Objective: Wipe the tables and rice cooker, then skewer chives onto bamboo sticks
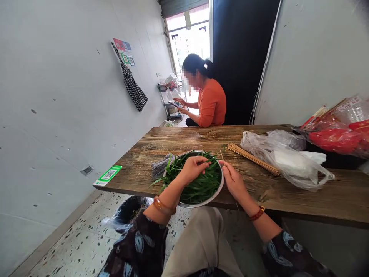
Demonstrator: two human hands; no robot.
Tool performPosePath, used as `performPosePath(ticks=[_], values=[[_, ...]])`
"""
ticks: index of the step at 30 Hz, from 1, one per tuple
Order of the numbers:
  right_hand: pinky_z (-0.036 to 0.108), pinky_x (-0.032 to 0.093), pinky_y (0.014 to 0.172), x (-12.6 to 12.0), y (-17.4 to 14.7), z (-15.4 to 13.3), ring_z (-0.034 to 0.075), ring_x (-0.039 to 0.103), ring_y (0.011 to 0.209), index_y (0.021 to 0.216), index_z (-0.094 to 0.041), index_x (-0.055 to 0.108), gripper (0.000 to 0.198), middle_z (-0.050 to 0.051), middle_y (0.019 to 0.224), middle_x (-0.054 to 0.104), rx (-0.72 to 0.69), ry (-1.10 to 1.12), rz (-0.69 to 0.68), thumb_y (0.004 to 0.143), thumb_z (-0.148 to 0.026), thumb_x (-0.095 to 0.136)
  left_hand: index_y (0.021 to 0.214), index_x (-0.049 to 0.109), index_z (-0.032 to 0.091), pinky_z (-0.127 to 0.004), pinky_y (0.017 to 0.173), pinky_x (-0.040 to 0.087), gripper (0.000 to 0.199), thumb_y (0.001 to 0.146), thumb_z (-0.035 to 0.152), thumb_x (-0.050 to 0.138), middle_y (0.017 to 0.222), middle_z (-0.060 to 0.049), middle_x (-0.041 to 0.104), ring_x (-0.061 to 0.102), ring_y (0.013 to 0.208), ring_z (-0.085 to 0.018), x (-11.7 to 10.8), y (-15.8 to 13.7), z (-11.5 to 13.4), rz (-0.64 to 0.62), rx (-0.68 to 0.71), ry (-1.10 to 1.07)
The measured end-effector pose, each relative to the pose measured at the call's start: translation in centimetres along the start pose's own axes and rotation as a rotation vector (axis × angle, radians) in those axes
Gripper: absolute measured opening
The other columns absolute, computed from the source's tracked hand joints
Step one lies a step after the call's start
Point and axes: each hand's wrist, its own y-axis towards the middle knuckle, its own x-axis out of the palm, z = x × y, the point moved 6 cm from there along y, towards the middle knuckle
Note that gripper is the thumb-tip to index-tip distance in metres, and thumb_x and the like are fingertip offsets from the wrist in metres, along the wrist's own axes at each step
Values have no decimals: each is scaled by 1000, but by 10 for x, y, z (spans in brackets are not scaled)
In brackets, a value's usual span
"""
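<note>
A metal bowl (220, 188) full of long green leaves that look like garlic chives (201, 190) stands at the table's near edge. Above the leaves, my left hand (193, 169) has thumb and fingers pinched together; whatever may be between the fingertips is too small to make out. My right hand (233, 180) is closed beside the bowl's right rim. A thin bamboo skewer (221, 154) sticks up from its fingers. Right of the bowl lies a bundle of bamboo skewers (253, 158), apart from both hands.
The wooden table (135, 169) carries a grey cloth (163, 165) left of the bowl, a clear plastic bag (291, 159) and red packaging (334, 134) at right, and a QR-code card (109, 175) at left. A person in orange (213, 102) sits beyond, holding a phone. A bin (129, 209) stands below.
</note>
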Motion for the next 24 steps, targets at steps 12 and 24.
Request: performPosePath(ticks=[12, 24], values=[[23, 33, 47, -6, 63, -53, 10, 40, 53, 107, -23, 74, 31, -3, 64, 45, -1, 148, -205, 83, -29, 55, 73, 66, 15, -21, 49, 35, 21, 84, 27, 53, 64, 2, 56, 46, 50, -8, -9, 20, 14, 120, 106, 9], [17, 18, 37, 20, 87, -20, 5, 22, 40, 119, -22, 64, 34, -11, 53, 35, 218, 530, -150, 87, -31, 59, 86, 64, 14, -18, 48, 39, 14, 83, 25, 55, 61, 4, 56, 51, 45, -6, -35, 53, 29, 95, 39, -26]])
